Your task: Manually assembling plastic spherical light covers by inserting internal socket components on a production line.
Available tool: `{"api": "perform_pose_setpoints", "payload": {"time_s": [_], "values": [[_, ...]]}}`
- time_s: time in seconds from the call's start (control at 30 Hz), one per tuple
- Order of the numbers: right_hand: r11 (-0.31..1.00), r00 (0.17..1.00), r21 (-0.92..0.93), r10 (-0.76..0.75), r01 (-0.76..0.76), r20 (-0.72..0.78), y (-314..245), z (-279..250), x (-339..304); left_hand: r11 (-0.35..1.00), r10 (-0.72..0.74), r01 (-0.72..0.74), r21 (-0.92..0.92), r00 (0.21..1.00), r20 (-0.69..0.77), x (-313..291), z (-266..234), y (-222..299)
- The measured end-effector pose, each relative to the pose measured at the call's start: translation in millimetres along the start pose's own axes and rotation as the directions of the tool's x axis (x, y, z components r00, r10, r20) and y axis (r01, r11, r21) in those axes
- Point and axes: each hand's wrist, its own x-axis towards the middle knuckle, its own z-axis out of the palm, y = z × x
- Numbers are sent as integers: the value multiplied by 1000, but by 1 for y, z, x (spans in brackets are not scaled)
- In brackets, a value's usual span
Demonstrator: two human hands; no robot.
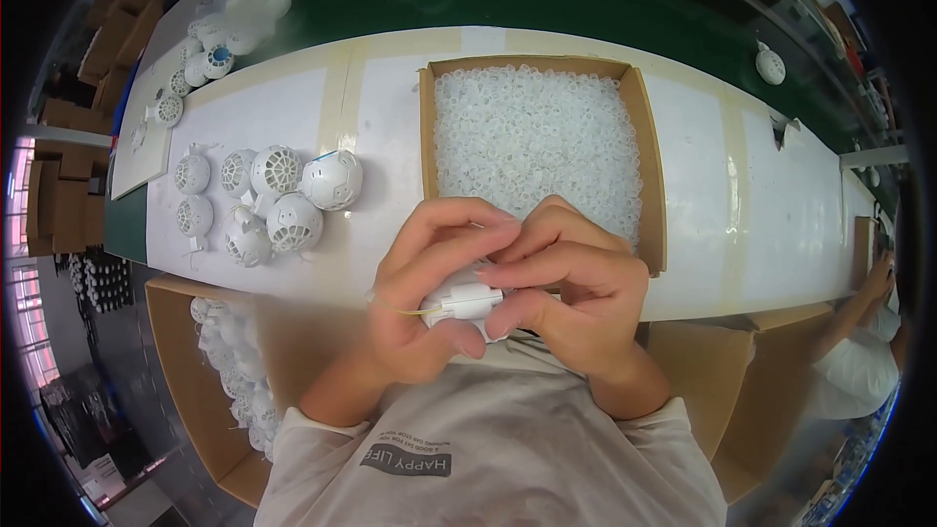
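Close in front of my chest, both hands are closed around a white plastic housing (470, 302) with a thin yellowish wire coming out at its left. My left hand (415, 283) cups it from the left, thumb along the near side. My right hand (576, 283) grips its right end with thumb and fingers. The fingertips of both hands meet over the far side and hide much of it. Beyond my hands, a shallow cardboard box (658, 185) is filled with small translucent plastic rings (532, 132).
Several white perforated balls (276, 171) sit on the white table (390, 117) at left. More lie far left; single ones rest on the green belt (547, 5). A carton (176, 361) of white parts stands lower left. Another person's arm (859, 307) shows at right.
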Motion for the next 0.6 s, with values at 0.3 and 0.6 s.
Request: {"api": "perform_pose_setpoints", "payload": {"time_s": [0.3, 0.6], "values": [[999, 999, 32, 44, -44, 4, -14, 6, -4, 990, -84, 87, -108, 996, 25, -2, -3, 8], [977, 987, -142, -150, 157, 53, -11, 0, 1, 930, -230, 248, -270, 968, 97, 1, 0, 17]]}}
